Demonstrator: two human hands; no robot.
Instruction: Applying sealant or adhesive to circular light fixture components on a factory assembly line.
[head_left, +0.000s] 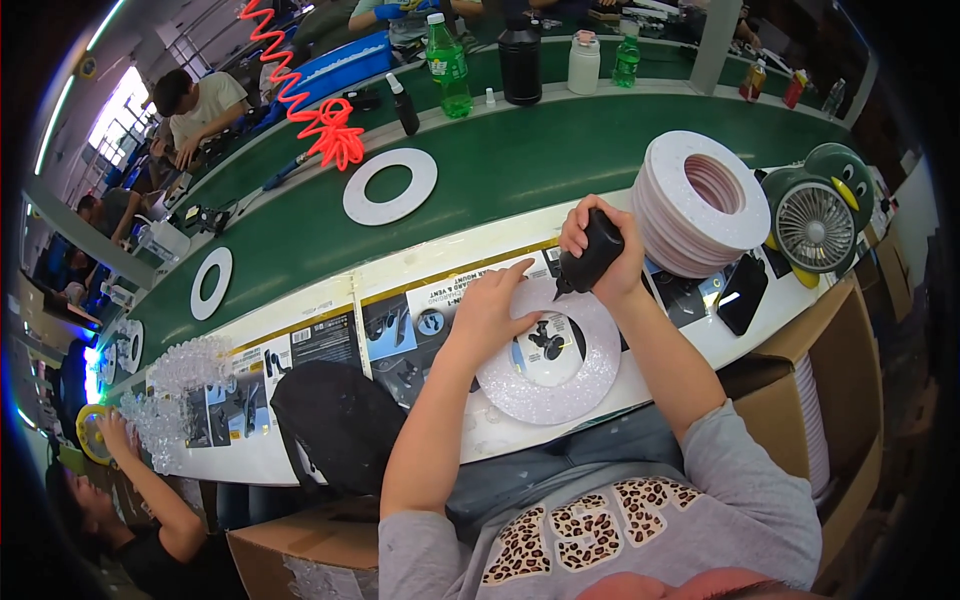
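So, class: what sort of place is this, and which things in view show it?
Probably a small factory assembly line: a long green conveyor belt carrying white rings, a stack of white rings at the bench, and other people working along it.

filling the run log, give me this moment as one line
left hand: pressing glittery white ring flat | right hand: gripping black squeeze bottle, nozzle down at ring's inner edge | ring stack: right

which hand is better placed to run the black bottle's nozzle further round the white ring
Right. The right hand already grips the black squeeze bottle, nozzle down at the flat white glittery ring. The left hand lies flat on the ring's edge, steadying it.
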